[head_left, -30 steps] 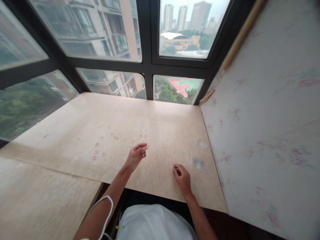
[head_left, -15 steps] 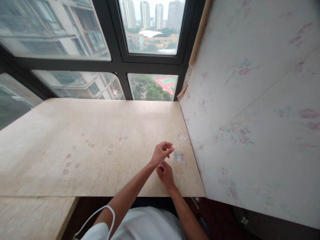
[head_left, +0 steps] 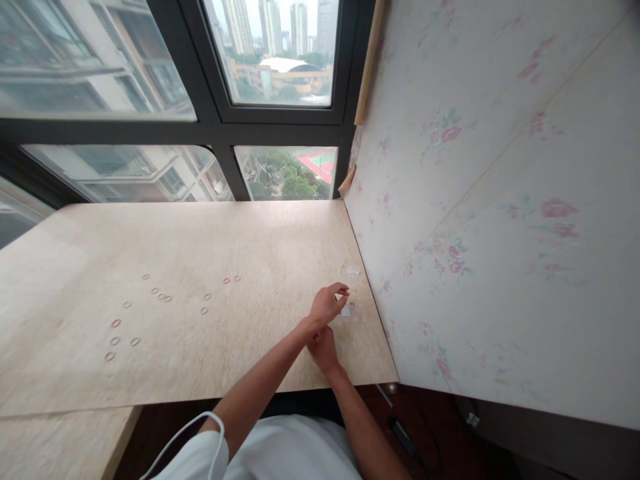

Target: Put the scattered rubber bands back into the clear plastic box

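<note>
Reaching across to the right, my left hand [head_left: 327, 304] is at a small clear plastic bag [head_left: 353, 309] on the tabletop. Its thumb and fingertips come together at the bag's left edge; anything between them is too small to make out. Below the left wrist, my right hand [head_left: 323, 349] rests near the table surface with its fingers curled in. The left wrist partly covers it, so what it may hold is hidden. A white label or paper piece shows in the bag, with a small pinkish spot beside it.
Several thin rings lie scattered over the stone-look tabletop [head_left: 250, 233], among them a reddish ring [head_left: 116, 323] and a brownish ring [head_left: 110, 357]. Another clear plastic piece [head_left: 352, 270] lies behind the bag. A flowered wall [head_left: 450, 200] borders the right side; dark-framed windows stand behind.
The view has swung right. My left hand has moved right onto the bag's edge, its thumb and fingertips closer together. My right hand is tucked further under the left wrist.
</note>
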`<state>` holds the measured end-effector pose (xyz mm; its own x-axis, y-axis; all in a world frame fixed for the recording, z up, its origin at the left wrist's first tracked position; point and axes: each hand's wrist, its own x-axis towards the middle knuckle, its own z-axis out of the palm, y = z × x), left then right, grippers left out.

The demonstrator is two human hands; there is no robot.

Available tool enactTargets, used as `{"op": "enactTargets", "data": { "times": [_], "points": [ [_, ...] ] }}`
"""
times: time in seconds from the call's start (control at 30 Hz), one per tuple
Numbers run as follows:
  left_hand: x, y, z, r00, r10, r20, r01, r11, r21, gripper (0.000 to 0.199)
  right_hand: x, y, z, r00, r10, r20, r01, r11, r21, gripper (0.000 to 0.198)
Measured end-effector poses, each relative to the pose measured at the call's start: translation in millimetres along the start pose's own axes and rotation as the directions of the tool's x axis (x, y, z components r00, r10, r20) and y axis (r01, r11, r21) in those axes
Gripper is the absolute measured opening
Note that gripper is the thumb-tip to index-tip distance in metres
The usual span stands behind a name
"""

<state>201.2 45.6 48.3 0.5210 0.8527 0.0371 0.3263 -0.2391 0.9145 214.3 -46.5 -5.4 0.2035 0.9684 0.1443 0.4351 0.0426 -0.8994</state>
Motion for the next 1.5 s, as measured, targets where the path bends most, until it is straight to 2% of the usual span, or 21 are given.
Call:
{"op": "enactTargets", "data": {
  "times": [0.13,0.27,0.43,0.53,0.63,0.73,0.9,1.0,1.1,1.2,1.27,1.37,1.5],
  "points": [
    [-17,-8,-20,0.995,-0.028,-0.096,0.022,0.998,-0.061,0.02,0,-6,-3,1.0,-0.027,-0.012,0.028,0.998,0.049,0.014],
    [-48,-29,-55,0.959,-0.025,-0.283,0.032,0.999,0.019,0.016,-1,-11,-5,0.999,-0.046,-0.006,0.047,0.995,0.087,0.02],
    [-103,-57,-107,0.931,-0.042,-0.363,0.092,0.988,0.121,0.021,-5,-12,-5,0.997,-0.068,0.047,0.064,0.996,0.065,0.02],
    [-142,-68,-129,0.895,0.005,-0.446,0.081,0.982,0.173,0.019,-9,-11,-3,0.994,-0.072,0.081,0.07,0.997,0.03,0.02],
    [-177,-76,-141,0.85,0.022,-0.527,0.083,0.981,0.174,0.016,-10,-13,-2,0.991,-0.062,0.115,0.064,0.998,-0.012,0.021],
    [-201,-84,-147,0.825,-0.047,-0.564,0.132,0.985,0.111,0.015,-4,-18,2,0.992,-0.028,0.124,0.036,0.997,-0.065,0.023],
    [-209,-95,-149,0.803,-0.105,-0.586,0.147,0.989,0.024,0.017,25,-41,31,0.98,-0.013,0.2,0.044,0.987,-0.152,0.028],
    [-207,-101,-148,0.804,-0.089,-0.588,0.129,0.991,0.025,0.018,54,-65,68,0.945,-0.059,0.321,0.132,0.968,-0.212,0.027],
    [-208,-105,-146,0.817,-0.061,-0.573,0.098,0.995,0.033,0.017,91,-91,113,0.889,-0.107,0.445,0.258,0.92,-0.294,0.032],
    [-210,-108,-145,0.821,-0.036,-0.569,0.072,0.997,0.041,0.016,127,-112,156,0.842,-0.121,0.526,0.374,0.834,-0.406,0.037],
    [-211,-109,-145,0.822,-0.032,-0.569,0.074,0.996,0.05,0.016,146,-119,178,0.81,-0.102,0.578,0.439,0.759,-0.481,0.033],
    [-212,-108,-146,0.82,-0.042,-0.571,0.088,0.995,0.053,0.016,162,-123,196,0.733,-0.054,0.678,0.549,0.637,-0.542,0.032],
    [-213,-106,-145,0.814,-0.043,-0.579,0.08,0.996,0.038,0.016,171,-120,198,0.633,-0.007,0.774,0.673,0.501,-0.545,0.033]
  ]
}}
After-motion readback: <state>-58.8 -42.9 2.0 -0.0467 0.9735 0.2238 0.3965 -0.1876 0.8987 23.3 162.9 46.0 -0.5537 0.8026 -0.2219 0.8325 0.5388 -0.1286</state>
